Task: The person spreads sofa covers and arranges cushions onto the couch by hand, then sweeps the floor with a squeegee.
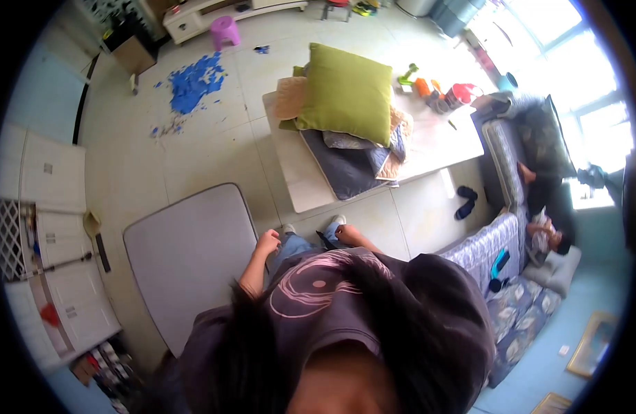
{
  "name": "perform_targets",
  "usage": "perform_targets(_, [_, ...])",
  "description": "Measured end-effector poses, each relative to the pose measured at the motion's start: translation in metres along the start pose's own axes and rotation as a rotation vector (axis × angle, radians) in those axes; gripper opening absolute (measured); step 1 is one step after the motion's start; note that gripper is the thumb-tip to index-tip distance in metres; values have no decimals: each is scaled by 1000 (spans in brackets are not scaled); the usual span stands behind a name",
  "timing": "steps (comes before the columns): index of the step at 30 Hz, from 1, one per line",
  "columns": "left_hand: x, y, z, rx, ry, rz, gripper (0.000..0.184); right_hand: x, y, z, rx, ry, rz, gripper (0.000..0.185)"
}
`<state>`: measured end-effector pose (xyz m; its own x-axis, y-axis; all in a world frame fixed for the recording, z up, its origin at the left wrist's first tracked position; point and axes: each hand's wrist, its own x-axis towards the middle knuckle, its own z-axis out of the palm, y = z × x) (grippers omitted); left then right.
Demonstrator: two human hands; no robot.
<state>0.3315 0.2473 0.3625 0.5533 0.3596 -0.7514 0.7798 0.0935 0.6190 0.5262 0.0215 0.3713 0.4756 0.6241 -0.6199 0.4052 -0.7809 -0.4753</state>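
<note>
My left hand (267, 243) is loosely curled in front of my left leg, beside the edge of a large grey seat cushion (190, 255) that lies at my left. No object shows in it. My right hand (346, 235) is closed over my right thigh, next to a narrow dark strip (325, 240); whether the fingers grip it is hidden. Ahead of my feet stands a low pale table (300, 193). A green throw pillow (349, 93) tops a pile on it, over a dark grey cushion (345, 169) and some patterned fabric pieces (397, 141).
Blue scraps (193, 83) are scattered on the tiled floor near a purple stool (225, 31). Toys (463, 94) sit on the table's far right. Dark slippers (465, 202) lie near the sofa (480, 245), where another person (542, 231) reclines. White cabinets (59, 172) line the left.
</note>
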Motion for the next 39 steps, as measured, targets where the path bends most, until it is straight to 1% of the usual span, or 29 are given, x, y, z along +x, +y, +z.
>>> perform_targets(1, [8, 11, -5, 102, 29, 73, 20, -2, -5, -5, 29, 15, 17, 25])
perform_targets(3, [30, 46, -13, 228, 43, 159, 21, 1, -5, -22, 287, -91, 91, 36])
perform_targets(4, [44, 69, -14, 276, 74, 219, 27, 5, 3, -27, 309, -75, 99, 36])
perform_targets(6, [77, 118, -12, 355, 140, 345, 41, 24, 29, -42, 311, 264, 139, 53])
perform_targets(7, [95, 142, -9, 364, 135, 357, 41, 41, 47, -58, 280, 202, 238, 71])
perform_targets(9, [140, 196, -10, 266, 232, 533, 53, 64, 65, -108, 377, 347, 348, 71])
perform_targets(10, [159, 228, -14, 275, 242, 560, 53, 79, 75, -135, 394, 415, 381, 72])
perform_targets(11, [165, 261, -15, 305, 312, 618, 55, 92, 85, -161, 442, 446, 392, 77])
perform_targets(13, [212, 297, -8, 337, 448, 688, 61, 120, 99, -218, 363, 467, 380, 83])
perform_targets(14, [222, 319, -8, 480, 527, 610, 66, 133, 106, -237, 333, 465, 385, 85])
perform_targets(15, [229, 337, -7, 424, 538, 474, 70, 149, 118, -251, 484, 491, 321, 88])
perform_targets(16, [235, 352, -6, 370, 545, 335, 75, 168, 127, -264, 449, 503, 290, 89])
perform_targets(17, [244, 354, -3, 378, 534, 327, 75, 174, 123, -286, 440, 452, 308, 90])
perform_targets(19, [260, 358, 6, 128, 523, 29, 75, 176, 101, -320, 395, 313, 387, 91])
perform_targets(20, [259, 367, 8, 125, 527, 45, 75, 183, 97, -329, 367, 235, 445, 92])
perform_targets(21, [242, 372, 11, 62, 420, 127, 70, 229, 137, -285, 787, 425, -102, 89])
perform_targets(22, [232, 373, 13, 4, 305, 202, 66, 227, 132, -295, 795, 432, -96, 89])
perform_targets(23, [233, 373, 12, 18, 296, 201, 66, 218, 118, -309, 760, 413, 26, 82])
perform_targets(24, [231, 369, 10, -92, 217, 128, 59, 208, 108, -313, 723, 389, 158, 75])
perform_targets(25, [229, 364, 9, -203, 137, 55, 51, 215, 112, -295, 711, 637, 169, 53])
perform_targets(26, [228, 362, 5, -188, 119, 57, 51, 205, 109, -298, 719, 651, 186, 53])
perform_targets(28, [225, 354, 0, -410, 144, 193, 44, 172, 96, -310, 1319, 493, 35, 39])
perform_targets(29, [188, 384, 4, -454, 95, 227, 37, 157, 92, -311, 1349, 554, 40, 31])
perform_targets(30, [173, 387, 3, -419, 48, 220, 37, 129, 82, -318, 1425, 545, 101, 30])
perform_targets(32, [152, 389, 10, -543, 4, 279, 35, 77, 71, -312, 1403, 733, 161, 30])
perform_targets(34, [104, 397, 30, -489, -39, 363, 36, 25, 70, -285, 1406, 893, 179, 31])
perform_targets(37, [56, 389, 64, -357, -96, 482, 38, -58, 70, -239, 1429, 1023, 265, 35])
perform_targets(38, [52, 382, 71, -321, -152, 487, 38, -89, 65, -224, 1445, 1037, 322, 37])
perform_targets(39, [53, 372, 79, -244, -286, 410, 38, -118, 58, -212, 1587, 1035, 393, 39])
